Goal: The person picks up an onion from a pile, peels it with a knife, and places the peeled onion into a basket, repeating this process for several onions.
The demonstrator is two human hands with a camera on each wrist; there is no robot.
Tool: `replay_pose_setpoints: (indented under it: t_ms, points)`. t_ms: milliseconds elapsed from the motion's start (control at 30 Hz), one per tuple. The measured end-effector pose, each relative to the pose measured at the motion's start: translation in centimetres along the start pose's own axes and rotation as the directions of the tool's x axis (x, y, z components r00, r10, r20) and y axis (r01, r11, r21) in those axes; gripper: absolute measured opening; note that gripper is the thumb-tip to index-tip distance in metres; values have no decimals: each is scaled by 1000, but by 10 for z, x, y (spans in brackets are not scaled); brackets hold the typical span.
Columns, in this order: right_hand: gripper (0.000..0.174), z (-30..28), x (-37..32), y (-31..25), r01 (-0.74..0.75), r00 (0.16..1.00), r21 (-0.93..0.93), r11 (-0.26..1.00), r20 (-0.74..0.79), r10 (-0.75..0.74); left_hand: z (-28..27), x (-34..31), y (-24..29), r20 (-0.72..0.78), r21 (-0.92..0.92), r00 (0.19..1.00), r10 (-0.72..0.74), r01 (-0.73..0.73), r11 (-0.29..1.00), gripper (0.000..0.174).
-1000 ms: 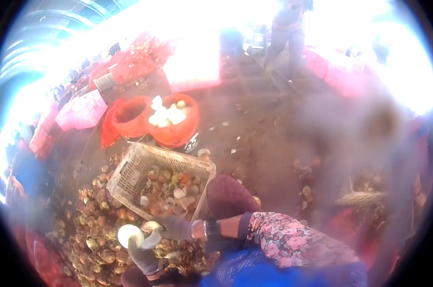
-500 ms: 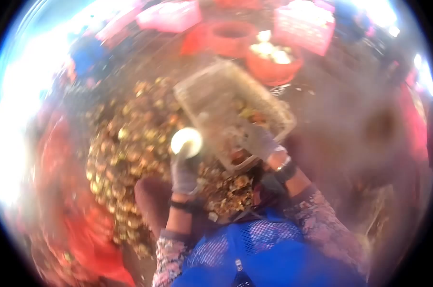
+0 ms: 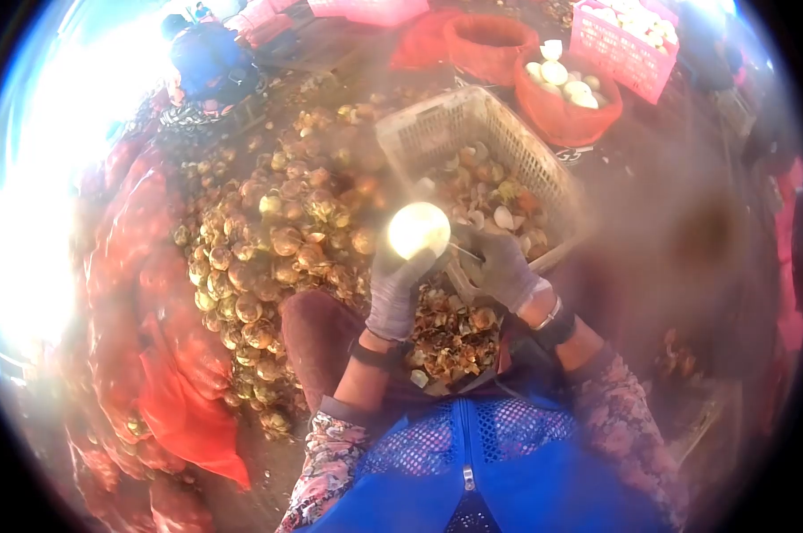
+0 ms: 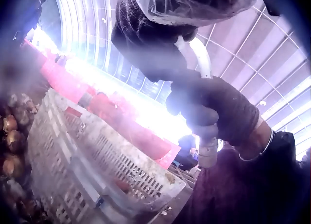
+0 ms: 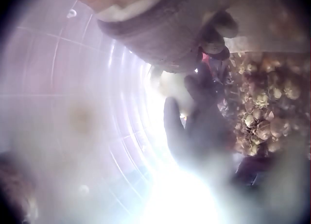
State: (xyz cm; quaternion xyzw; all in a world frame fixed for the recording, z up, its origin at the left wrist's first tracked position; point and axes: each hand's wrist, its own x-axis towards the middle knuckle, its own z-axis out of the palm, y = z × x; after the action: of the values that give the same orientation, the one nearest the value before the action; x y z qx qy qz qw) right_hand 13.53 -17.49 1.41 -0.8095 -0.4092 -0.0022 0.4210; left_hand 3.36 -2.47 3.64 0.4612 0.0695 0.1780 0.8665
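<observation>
My gloved left hand (image 3: 394,298) holds a peeled white onion (image 3: 419,229) from below and behind, its thumb against the onion's near side. Close on the right, my gloved right hand (image 3: 501,266) is curled round a small knife; in the left wrist view its pale handle (image 4: 208,156) sticks out below the fist. A thin edge of the tool points toward the onion in the head view. Both hands are over the near corner of a dirty white plastic crate (image 3: 462,99), which has onions and peelings in it. Glare hides part of the onion in the right wrist view.
A large heap of unpeeled onions (image 3: 286,240) lies to the left, beside red mesh sacks (image 3: 122,293). Loose skins (image 3: 454,342) lie between my knees. Beyond the crate stand a red-lined bucket (image 3: 561,124) of peeled onions and a pink crate (image 3: 614,53). Another person (image 3: 210,67) sits far left.
My head view has swung left and down. The right hand went over the crate half a second ago and is now back beside the onion. The left hand still holds the onion.
</observation>
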Motion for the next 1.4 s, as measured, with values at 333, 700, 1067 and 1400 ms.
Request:
replay_pose_setpoints:
  t_ms: [333, 700, 1067, 1400]
  points:
    - [36, -6, 1, -11, -41, 999, 79, 996, 32, 38, -6, 3, -5, -133, 195, 982, 136, -108, 975, 57]
    - [22, -3, -2, -15, -5, 1000, -93, 996, 12, 6, -19, 7, -20, 1, 533, 973, 232, -197, 823, 82]
    - [28, 3, -7, -15, 13, 991, -89, 996, 130, -2, -30, 10, -24, 23, 660, 948, 318, -253, 707, 79]
    - [49, 1, 3, -28, 58, 997, -226, 972, 63, -45, -18, 4, -27, 62, 699, 884, 464, -370, 612, 75]
